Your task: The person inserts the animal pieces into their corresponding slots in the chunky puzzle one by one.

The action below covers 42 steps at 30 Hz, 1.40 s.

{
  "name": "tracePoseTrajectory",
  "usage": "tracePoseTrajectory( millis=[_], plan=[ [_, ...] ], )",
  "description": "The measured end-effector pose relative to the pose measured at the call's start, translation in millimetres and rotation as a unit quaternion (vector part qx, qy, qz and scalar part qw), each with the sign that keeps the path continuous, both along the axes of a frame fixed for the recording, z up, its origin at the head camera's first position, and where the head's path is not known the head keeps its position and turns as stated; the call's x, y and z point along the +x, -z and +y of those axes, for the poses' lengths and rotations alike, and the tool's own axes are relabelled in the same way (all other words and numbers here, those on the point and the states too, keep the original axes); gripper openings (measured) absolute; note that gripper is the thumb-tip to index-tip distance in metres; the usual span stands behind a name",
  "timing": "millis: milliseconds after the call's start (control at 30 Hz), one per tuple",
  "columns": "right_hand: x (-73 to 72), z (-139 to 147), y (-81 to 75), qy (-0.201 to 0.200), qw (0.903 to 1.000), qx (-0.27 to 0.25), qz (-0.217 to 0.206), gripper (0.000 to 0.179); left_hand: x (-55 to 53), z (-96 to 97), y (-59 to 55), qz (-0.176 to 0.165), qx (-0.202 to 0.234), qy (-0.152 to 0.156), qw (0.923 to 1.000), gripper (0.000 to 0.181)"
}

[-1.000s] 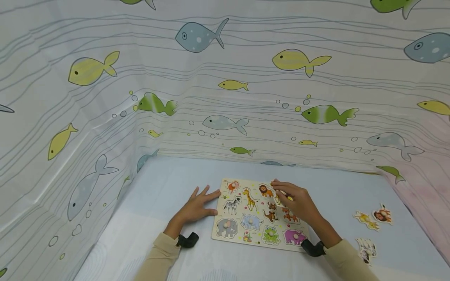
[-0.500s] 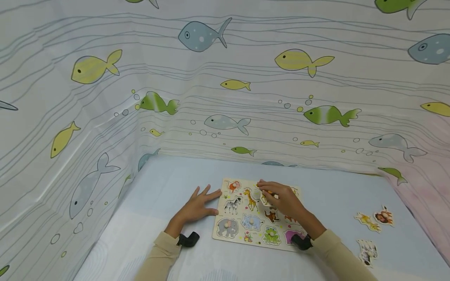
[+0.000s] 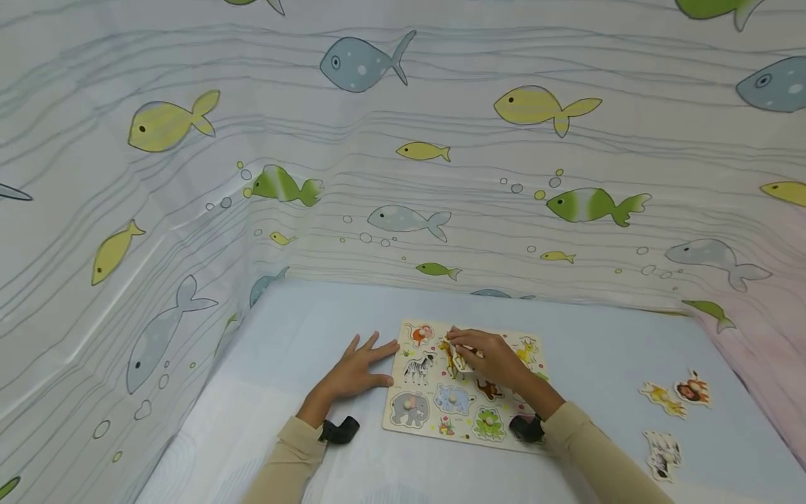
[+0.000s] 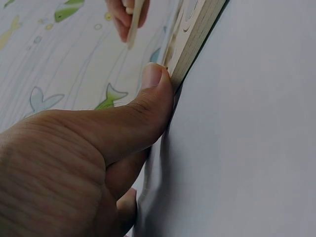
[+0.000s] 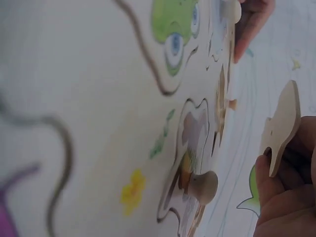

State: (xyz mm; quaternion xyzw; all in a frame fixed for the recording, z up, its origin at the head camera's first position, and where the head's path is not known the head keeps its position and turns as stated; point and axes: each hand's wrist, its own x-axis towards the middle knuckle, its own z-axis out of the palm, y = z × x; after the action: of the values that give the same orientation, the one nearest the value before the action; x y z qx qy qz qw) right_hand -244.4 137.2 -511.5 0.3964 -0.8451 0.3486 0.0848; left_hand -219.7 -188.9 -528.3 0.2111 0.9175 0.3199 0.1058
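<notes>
My right hand (image 3: 494,357) pinches a flat wooden puzzle piece (image 5: 284,133) above the upper middle of the animal puzzle board (image 3: 466,422). In the right wrist view the piece stands tilted, its bare wooden side showing; its picture is mostly hidden. Under and beside the fingers lies the giraffe picture (image 3: 449,360). At the board's left edge my left hand (image 3: 352,371) rests with fingers spread, the thumb (image 4: 153,94) touching the side of the board. Knobbed pieces such as the frog (image 3: 489,423), elephant (image 3: 411,409) and blue rhino (image 3: 453,399) sit in the board.
Loose on the table to the right lie a lion piece (image 3: 693,390), a yellow animal piece (image 3: 664,400) and a zebra piece (image 3: 663,455). Black wrist cameras (image 3: 341,430) jut from both sleeves. Fish-patterned sheeting (image 3: 403,189) rises behind and at the sides.
My right hand has moved left with the piece, from the board's upper right past the lion picture toward the giraffe picture. The left hand stays at the board's edge.
</notes>
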Motion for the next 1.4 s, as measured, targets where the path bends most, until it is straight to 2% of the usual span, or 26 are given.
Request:
tracePoseTrajectory(
  millis=[100, 267, 533, 1100, 1400],
  plan=[
    [-1.4, -2, 1.8, -0.002, 1.0, -0.002, 0.008, 0.029, -0.2, 0.5, -0.4, 0.005, -0.001, -0.002, 1.0, 0.075],
    [-2.5, -6, 4.6, 0.002, 1.0, -0.004, -0.003, 0.028, -0.1, 0.3, -0.9, 0.006, 0.001, -0.001, 1.0, 0.074],
    [-7.0, -9, 16.8, -0.013, 0.9998, -0.013, -0.004, 0.028, -1.4, -0.9, 4.6, 0.008, 0.007, 0.006, 0.9999, 0.074],
    [-5.4, -11, 26.1, -0.008, 0.9997, -0.006, -0.025, 0.028, -0.2, -1.3, 3.3, 0.002, 0.016, 0.006, 0.9999, 0.074],
    [-7.6, -10, 30.4, -0.008, 0.9999, 0.009, -0.004, 0.028, 1.0, -0.2, 0.0, -0.001, 0.007, -0.002, 1.0, 0.074]
  ],
)
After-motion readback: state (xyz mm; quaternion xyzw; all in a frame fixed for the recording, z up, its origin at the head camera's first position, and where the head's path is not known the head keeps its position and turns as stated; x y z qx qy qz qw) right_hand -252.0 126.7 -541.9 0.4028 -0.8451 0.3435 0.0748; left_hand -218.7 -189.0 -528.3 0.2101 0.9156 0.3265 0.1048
